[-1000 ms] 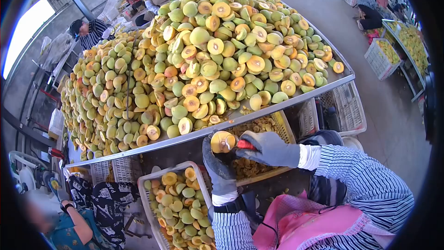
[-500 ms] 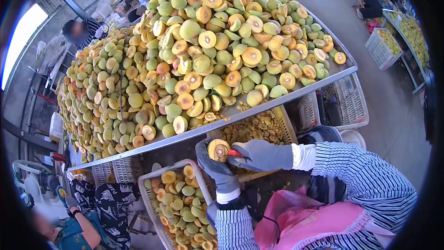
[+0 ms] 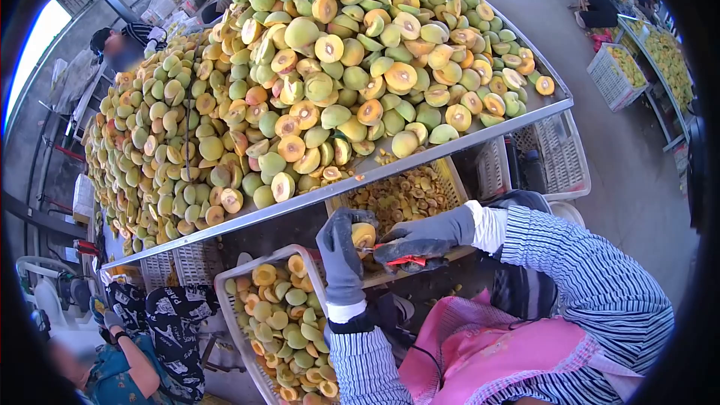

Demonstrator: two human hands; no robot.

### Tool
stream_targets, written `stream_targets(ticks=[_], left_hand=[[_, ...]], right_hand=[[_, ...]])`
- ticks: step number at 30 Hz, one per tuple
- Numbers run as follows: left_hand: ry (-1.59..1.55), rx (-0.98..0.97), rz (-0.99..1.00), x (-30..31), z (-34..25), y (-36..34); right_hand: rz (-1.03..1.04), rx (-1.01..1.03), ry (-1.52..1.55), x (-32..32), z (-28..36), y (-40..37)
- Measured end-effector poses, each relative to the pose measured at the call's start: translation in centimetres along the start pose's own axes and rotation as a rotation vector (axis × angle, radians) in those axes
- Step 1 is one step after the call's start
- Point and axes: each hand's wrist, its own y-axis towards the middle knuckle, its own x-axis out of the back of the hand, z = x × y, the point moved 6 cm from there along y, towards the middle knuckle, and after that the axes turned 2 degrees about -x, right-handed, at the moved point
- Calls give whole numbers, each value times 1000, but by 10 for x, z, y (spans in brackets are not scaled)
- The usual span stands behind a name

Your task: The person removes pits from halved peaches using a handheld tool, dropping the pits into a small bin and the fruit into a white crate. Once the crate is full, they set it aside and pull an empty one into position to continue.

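Note:
My left hand (image 3: 341,259), in a grey glove, is closed around a yellow peach half (image 3: 363,235) and holds it up on its inner side. My right hand (image 3: 429,237), gloved too, grips a small red-handled tool (image 3: 409,260). The tool's thin metal end meets the peach half; its exact shape is too small to tell. Both hands are over the near side of a yellow basket (image 3: 454,180) containing pits and brown-yellow scraps. To the left of my left hand, a pale crate (image 3: 262,258) holds many peach halves, several of them with hollow centres.
A large heap of cut peaches (image 3: 300,97) covers the metal-edged table (image 3: 420,160) in front of me. Under its right end stands a white crate (image 3: 562,157) with dark bottles. A co-worker (image 3: 139,367) sits at lower left; other people work farther back.
The peach half has turned, so its cut face shows less. My right hand has rolled over, revealing more of the red handle. The whole view has shifted slightly.

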Motion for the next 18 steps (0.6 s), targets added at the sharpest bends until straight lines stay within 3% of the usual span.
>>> stream_targets(ticks=[1, 2, 3, 5, 6, 7, 9, 10, 11, 12, 17, 18], left_hand=[[-216, 235, -4, -2, 13, -6], [-57, 114, 80, -1, 8, -4], [-48, 113, 80, -1, 13, -7], [-754, 604, -238, -4, 45, -24], [-787, 633, -321, -6, 46, -30], [-789, 624, -325, -4, 44, -31], [-978, 740, -343, -3, 58, -40], [-1102, 645, -294, 7, 94, -42], [-1015, 645, -478, 14, 88, -41], [-958, 661, -487, 17, 76, -44], [-833, 652, -543, -4, 12, -64], [-758, 551, -579, -8, -4, -70]], right_hand=[[-70, 24, -262, 5, 1, 1], [-46, -19, -287, 7, -5, 3], [-41, -12, -286, 4, -6, 4], [-279, 77, -632, 8, 6, 2], [-421, 246, -870, 11, 2, 3], [-418, 250, -878, 7, 3, -2], [-521, 47, -1289, 3, 4, -12], [-523, 55, -1297, 3, 2, -18], [-661, 14, -1273, 13, 2, -27], [-798, -26, -1244, 20, 3, -35], [-919, 77, -1277, -17, 21, -45], [-941, 89, -1293, -20, 20, -40]])
